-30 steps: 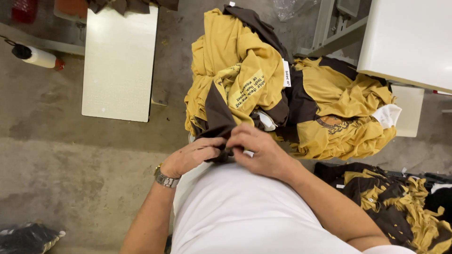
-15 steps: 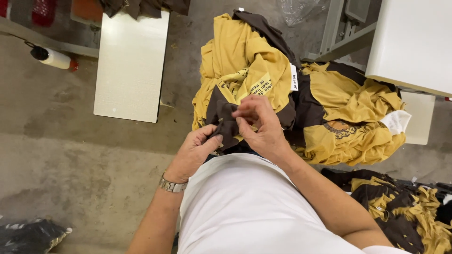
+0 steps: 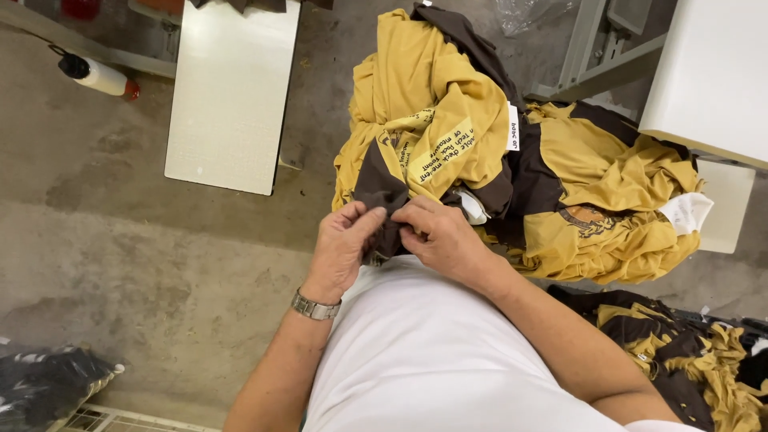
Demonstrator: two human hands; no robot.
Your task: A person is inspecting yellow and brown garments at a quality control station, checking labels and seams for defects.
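Observation:
A heap of mustard-yellow and dark brown garments (image 3: 512, 160) lies in front of me, with white tags sticking out. My left hand (image 3: 342, 248), a metal watch on its wrist, and my right hand (image 3: 444, 240) both pinch a dark brown piece (image 3: 386, 200) at the near edge of the heap. The fingertips meet on the fabric just above my white shirt. A yellow printed label (image 3: 436, 152) sits on the garment right above my hands.
A white rectangular board (image 3: 232, 96) lies on the concrete floor at left, a white bottle (image 3: 96, 76) beyond it. A white table (image 3: 712, 76) stands at upper right. More yellow and brown garments (image 3: 688, 352) lie at lower right, a dark bundle (image 3: 44, 384) at lower left.
Both hands have stayed on the brown fabric edge, lifting it slightly and shifting grip; the view has drifted a little, so the heap sits more centrally.

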